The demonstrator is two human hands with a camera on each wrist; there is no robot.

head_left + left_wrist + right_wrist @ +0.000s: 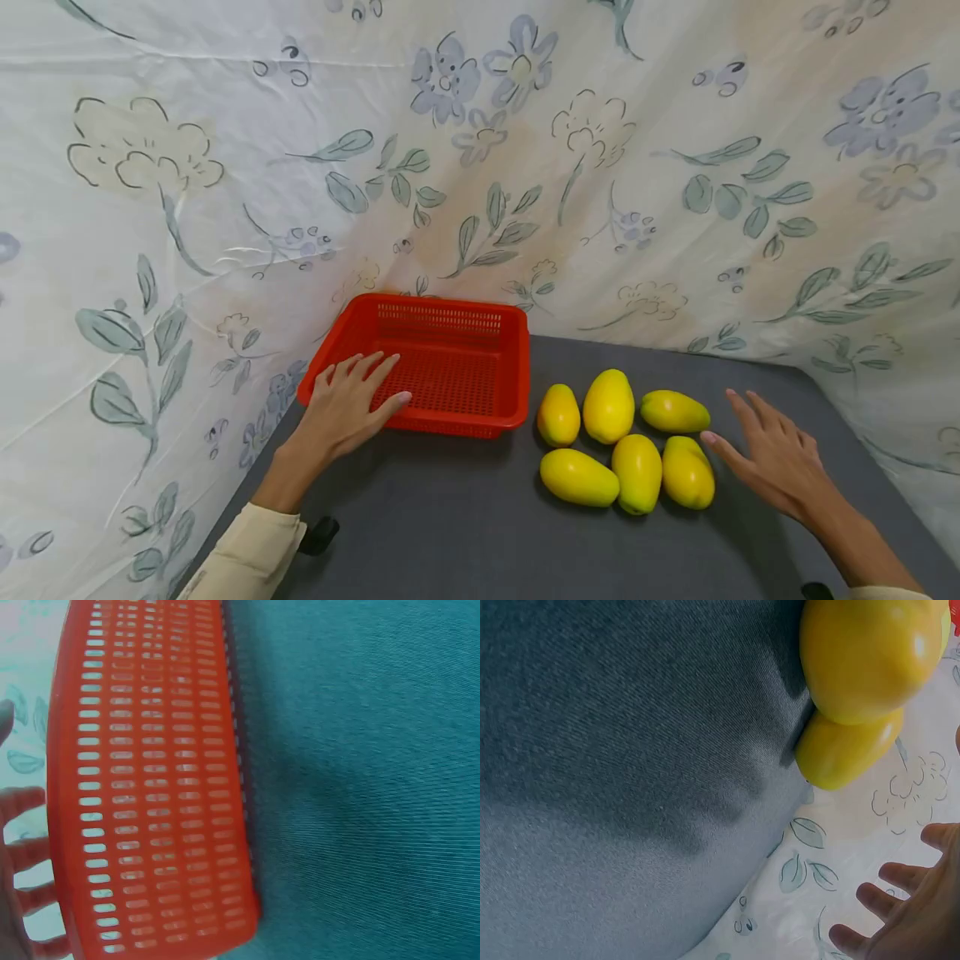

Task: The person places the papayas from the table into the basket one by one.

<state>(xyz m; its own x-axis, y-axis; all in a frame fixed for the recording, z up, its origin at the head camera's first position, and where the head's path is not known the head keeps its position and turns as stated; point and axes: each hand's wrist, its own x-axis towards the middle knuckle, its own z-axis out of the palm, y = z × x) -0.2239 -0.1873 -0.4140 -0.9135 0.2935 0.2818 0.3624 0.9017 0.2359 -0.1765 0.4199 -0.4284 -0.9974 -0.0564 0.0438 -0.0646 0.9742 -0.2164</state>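
A red plastic basket with slotted walls stands at the back left of the table, and nothing lies in it. My left hand hovers at its left front corner, fingers spread; whether it touches the rim I cannot tell. In the left wrist view its fingers show beside the basket's rim. To the right of the basket lie several yellow mangoes, among them a front left mango and a front right mango. Just right of this group, my right hand is held with fingers extended, holding nothing.
A dark grey cloth-covered table carries everything. Behind and to the left hangs a white floral sheet, close behind the basket. Small black objects, one a black piece, show beside both wrists.
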